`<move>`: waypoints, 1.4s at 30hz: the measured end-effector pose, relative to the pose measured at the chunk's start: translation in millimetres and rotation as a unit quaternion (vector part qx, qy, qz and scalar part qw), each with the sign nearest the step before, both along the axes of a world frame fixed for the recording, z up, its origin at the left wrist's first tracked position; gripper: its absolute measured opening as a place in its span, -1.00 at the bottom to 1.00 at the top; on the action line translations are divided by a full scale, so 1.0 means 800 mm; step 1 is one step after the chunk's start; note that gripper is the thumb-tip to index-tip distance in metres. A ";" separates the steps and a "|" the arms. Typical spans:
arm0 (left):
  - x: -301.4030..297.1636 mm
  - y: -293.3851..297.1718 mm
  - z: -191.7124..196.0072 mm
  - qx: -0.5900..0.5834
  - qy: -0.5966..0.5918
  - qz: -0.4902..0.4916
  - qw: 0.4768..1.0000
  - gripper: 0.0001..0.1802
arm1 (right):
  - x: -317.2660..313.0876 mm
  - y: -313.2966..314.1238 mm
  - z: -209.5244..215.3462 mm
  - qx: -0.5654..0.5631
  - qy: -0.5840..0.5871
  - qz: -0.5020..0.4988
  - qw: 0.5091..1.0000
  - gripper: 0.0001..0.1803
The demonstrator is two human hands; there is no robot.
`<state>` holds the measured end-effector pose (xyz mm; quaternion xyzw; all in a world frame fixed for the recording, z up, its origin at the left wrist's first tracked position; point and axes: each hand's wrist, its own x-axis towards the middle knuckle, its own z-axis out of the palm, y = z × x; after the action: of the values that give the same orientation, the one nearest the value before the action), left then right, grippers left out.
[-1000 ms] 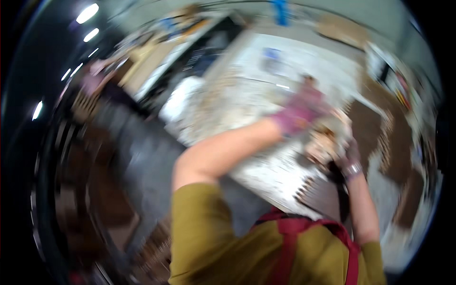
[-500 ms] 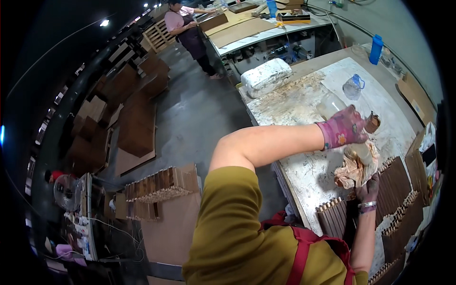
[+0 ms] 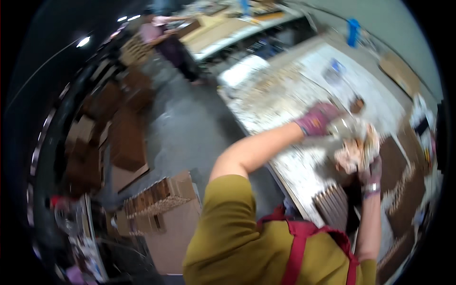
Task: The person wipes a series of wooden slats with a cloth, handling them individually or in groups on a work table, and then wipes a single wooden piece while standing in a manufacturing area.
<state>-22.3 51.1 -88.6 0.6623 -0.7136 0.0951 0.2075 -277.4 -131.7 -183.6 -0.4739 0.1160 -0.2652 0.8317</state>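
The gloved left hand (image 3: 318, 119) grips a clear container (image 3: 343, 126), blurred by motion, right by a crumpled pale cloth (image 3: 354, 154) — the right hand (image 3: 371, 172) holds that cloth from its near side, over the stained table (image 3: 275, 102). Brown ridged pieces (image 3: 332, 205) lie nearby.

Brown slats (image 3: 332, 207) on stained worktable (image 3: 266, 102)
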 end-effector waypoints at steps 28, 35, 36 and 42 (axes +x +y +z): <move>-0.365 0.078 -0.063 0.062 0.136 -0.182 0.972 -0.20 | -0.331 0.059 0.048 0.032 -0.114 -0.199 0.973 -0.50; -0.429 0.040 -0.100 0.061 0.108 -0.052 0.991 -0.05 | -0.226 0.040 0.084 0.146 -0.117 -0.009 0.982 -0.53; -0.431 0.039 -0.098 0.081 0.098 -0.031 0.991 -0.05 | -0.204 0.053 0.097 0.128 -0.112 0.017 0.985 -0.55; -0.437 0.035 -0.099 0.256 0.224 -0.014 0.940 -0.31 | -0.138 0.102 0.101 -0.561 0.077 0.254 0.784 -0.59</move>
<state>-371.6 78.7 -167.8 0.6873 -0.6581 -0.2444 0.1865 -387.9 -49.7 -103.0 -0.8881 -0.1138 -0.0250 0.4446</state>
